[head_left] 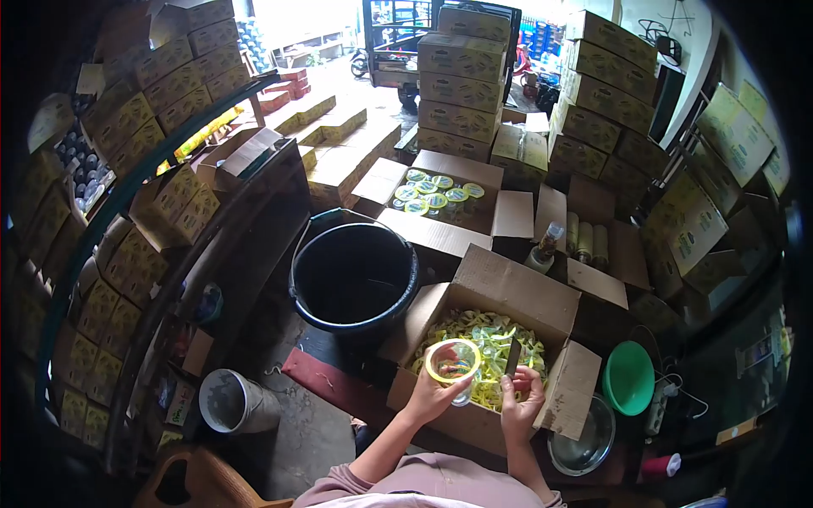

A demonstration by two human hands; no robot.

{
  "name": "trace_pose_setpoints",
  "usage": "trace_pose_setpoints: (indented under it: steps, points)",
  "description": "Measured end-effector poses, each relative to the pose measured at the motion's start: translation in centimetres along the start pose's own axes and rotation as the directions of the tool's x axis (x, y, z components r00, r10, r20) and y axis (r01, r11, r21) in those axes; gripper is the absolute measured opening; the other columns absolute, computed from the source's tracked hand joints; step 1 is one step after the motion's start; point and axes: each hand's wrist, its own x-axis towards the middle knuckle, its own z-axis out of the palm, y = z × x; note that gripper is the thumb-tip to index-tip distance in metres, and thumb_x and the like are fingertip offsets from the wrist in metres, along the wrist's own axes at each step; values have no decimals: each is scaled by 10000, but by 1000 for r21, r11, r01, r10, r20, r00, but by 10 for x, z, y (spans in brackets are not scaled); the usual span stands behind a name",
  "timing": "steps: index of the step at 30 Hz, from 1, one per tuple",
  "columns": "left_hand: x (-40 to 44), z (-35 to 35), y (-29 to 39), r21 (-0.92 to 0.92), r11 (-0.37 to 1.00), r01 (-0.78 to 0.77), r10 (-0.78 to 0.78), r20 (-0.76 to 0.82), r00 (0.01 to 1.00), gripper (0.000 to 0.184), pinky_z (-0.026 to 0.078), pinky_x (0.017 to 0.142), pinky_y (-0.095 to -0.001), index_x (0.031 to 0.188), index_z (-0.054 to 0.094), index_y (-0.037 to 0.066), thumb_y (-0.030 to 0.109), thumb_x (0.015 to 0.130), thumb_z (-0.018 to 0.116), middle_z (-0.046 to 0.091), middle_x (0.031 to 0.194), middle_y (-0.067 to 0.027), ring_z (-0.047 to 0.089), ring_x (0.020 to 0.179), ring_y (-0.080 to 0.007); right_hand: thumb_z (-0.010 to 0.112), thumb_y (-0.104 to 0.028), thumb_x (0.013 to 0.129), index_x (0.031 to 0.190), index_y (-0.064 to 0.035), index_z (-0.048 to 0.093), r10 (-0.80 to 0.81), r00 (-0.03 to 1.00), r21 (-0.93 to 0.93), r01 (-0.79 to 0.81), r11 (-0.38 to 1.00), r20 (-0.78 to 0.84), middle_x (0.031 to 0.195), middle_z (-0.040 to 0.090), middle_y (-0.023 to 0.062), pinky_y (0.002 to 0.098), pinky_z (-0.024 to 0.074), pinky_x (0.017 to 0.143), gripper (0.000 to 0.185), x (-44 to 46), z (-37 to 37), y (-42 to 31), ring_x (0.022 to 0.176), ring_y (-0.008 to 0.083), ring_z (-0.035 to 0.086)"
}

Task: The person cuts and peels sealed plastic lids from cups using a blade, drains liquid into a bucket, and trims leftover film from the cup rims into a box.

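My left hand (428,400) is closed around a clear plastic cup with a yellow rim (454,381), its round top tilted up toward me. In my right hand (522,400) is a knife (513,356), its dark flat blade pointing up and away, a little to the right of the cup. The handle is mostly hidden by my fingers. Both hands are above the near side of an open cardboard box (518,286). Yellow strips and clear plastic scraps (487,332) fill this box.
A black bucket (303,296) stands left of the box, with a grey bucket (246,402) nearer me. Beyond is an open carton (423,230) of yellow-lidded cups (434,201). At right are a green bowl (628,378) and a metal basin (584,449). Stacked cartons (460,89) rise behind.
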Motion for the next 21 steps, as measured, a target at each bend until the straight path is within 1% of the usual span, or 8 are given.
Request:
trace_pose_setpoints:
  steps: [2, 3, 6, 8, 14, 15, 18, 21]
  points:
    - [-5, 6, -3, -39, 998, -49, 46, -69, 997, 539, 442, 837, -292, 1158, 343, 39, 77, 735, 674, 422, 1062, -91, 475, 991, -169, 637, -28, 728, 903, -37, 561, 117, 991, 95, -123, 988, 69, 721, 563, 25, 231, 418, 572, 191, -3, -11, 14, 592, 84, 503]
    - [-8, 8, -1, -25, 999, -46, 43, -84, 996, 532, 420, 874, -314, 1149, 331, 28, 78, 739, 665, 434, 1081, -100, 482, 1011, -177, 646, -28, 723, 907, -39, 562, 177, 979, 143, -191, 971, 106, 721, 562, 21, 227, 421, 574, 202, -4, -15, 22, 598, 79, 508]
    - [-19, 9, -2, 29, 999, -35, 38, -74, 997, 533, 408, 896, -321, 1153, 324, 18, 81, 741, 658, 437, 1119, -115, 481, 1040, -186, 642, -1, 727, 950, -31, 559, 304, 935, 258, -344, 903, 182, 741, 575, 16, 204, 437, 585, 240, -4, -20, 26, 636, 69, 536]
    - [-25, 7, -4, -6, 999, -38, 38, -60, 997, 548, 396, 913, -322, 1199, 301, 25, 80, 762, 628, 423, 1158, -129, 464, 1075, -195, 616, 40, 733, 974, -27, 546, 398, 887, 327, -457, 827, 234, 754, 582, 22, 197, 428, 576, 259, -3, -19, 22, 640, 67, 534]
    - [-20, -5, 3, -1, 998, -67, 66, -21, 998, 548, 380, 921, -334, 1265, 259, 63, 55, 803, 555, 415, 1166, -119, 442, 1097, -197, 614, 25, 743, 976, -42, 551, 406, 877, 507, -481, 715, 258, 794, 603, 18, 181, 415, 558, 250, 2, 1, 18, 654, 58, 534]
    - [-18, -6, 4, -14, 998, -63, 63, -31, 998, 538, 369, 925, -339, 1265, 269, 78, 51, 803, 543, 422, 1170, -106, 437, 1106, -192, 608, 15, 754, 972, -52, 555, 399, 878, 481, -479, 735, 264, 792, 600, 2, 168, 407, 551, 234, 2, 2, 15, 652, 48, 529]
    - [-9, -11, 6, -40, 993, -113, 112, -22, 993, 539, 356, 920, -332, 1274, 276, 103, 49, 805, 535, 418, 1174, -89, 426, 1112, -178, 603, 31, 752, 951, -20, 569, 392, 889, 546, -456, 703, 237, 830, 618, 42, 206, 457, 654, 209, 4, 7, 12, 717, 82, 564]
    - [-4, -16, 12, -39, 990, -134, 134, 6, 991, 553, 354, 912, -316, 1280, 270, 108, 53, 806, 550, 414, 1172, -87, 425, 1104, -173, 600, 25, 763, 944, -25, 569, 405, 895, 589, -432, 683, 187, 813, 610, 34, 204, 456, 664, 190, 5, 10, 9, 721, 82, 562]
